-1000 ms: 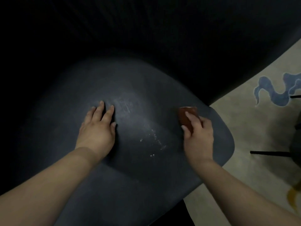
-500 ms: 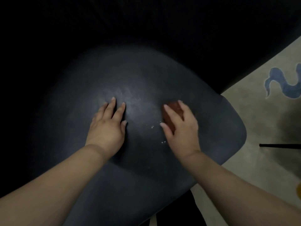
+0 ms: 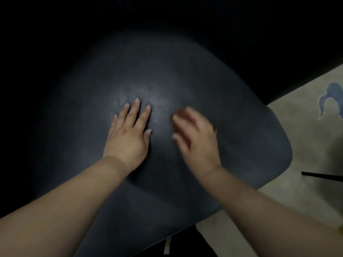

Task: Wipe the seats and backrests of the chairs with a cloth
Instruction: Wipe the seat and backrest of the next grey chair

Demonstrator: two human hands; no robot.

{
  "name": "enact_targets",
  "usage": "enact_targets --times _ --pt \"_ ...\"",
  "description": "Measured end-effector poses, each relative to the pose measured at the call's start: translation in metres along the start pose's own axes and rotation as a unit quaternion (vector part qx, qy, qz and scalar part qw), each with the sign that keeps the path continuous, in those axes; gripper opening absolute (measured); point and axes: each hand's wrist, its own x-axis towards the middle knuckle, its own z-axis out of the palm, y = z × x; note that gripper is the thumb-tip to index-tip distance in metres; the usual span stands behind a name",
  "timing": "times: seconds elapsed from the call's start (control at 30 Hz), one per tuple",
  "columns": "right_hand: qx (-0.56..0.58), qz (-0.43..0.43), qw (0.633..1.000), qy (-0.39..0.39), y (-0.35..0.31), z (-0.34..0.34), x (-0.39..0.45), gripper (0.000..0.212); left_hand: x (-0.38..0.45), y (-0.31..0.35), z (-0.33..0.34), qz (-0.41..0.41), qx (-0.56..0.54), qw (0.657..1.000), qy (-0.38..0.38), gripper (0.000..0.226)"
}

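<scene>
On seat (image 3: 232, 112): left hand (image 3: 128, 134) flat, fingers straight; right hand (image 3: 196, 138), blurred, grips reddish cloth (image 3: 181, 115) just beside it.

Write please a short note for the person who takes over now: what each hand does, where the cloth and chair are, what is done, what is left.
Left hand: flat on the chair seat, fingers straight, bracing it.
Right hand: blurred by motion, fingers over the reddish-brown cloth, which it presses on the middle of the seat, close to the left hand.
Done: the seat is being wiped; pale streaks show on the seat near the left fingertips.
Left: how much of the seat is wiped cannot be told. The backrest is lost in the dark at the top of the view; nothing shows it wiped. Other chairs are not in view.
</scene>
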Motion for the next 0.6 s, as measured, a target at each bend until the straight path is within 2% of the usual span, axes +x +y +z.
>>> enact_targets --times 0.07,0.13,0.27,0.33,0.4,0.5,0.6 --pt "0.010 -0.048 0.997 -0.058 -0.007 -0.003 -0.031 0.046 -0.001 0.001 -0.005 -0.008 -0.004 1.000 -0.004 0.061" --pt "0.003 -0.060 0.996 -0.070 0.005 -0.012 -0.034 0.046 -0.005 0.000 -0.009 -0.016 -0.007 1.000 -0.015 0.060" --pt "-0.021 0.029 0.999 0.016 0.027 -0.028 0.014 0.046 -0.025 -0.010 -0.010 -0.052 -0.006 0.998 -0.025 0.059" --pt "-0.001 0.066 0.997 0.031 0.020 -0.020 0.038 0.047 -0.038 -0.016 -0.006 -0.071 -0.012 0.997 -0.021 0.059" --pt "0.006 0.025 1.000 0.010 0.000 -0.004 0.037 0.046 -0.053 -0.019 0.000 -0.080 -0.019 0.997 -0.012 0.060" --pt "0.009 -0.104 0.992 -0.065 -0.027 0.015 -0.009 0.043 -0.067 -0.019 0.009 -0.086 -0.016 0.996 -0.010 0.061" --pt "0.011 -0.167 0.980 -0.109 -0.021 0.008 -0.034 0.045 -0.075 -0.020 0.014 -0.080 -0.018 0.997 0.002 0.061"
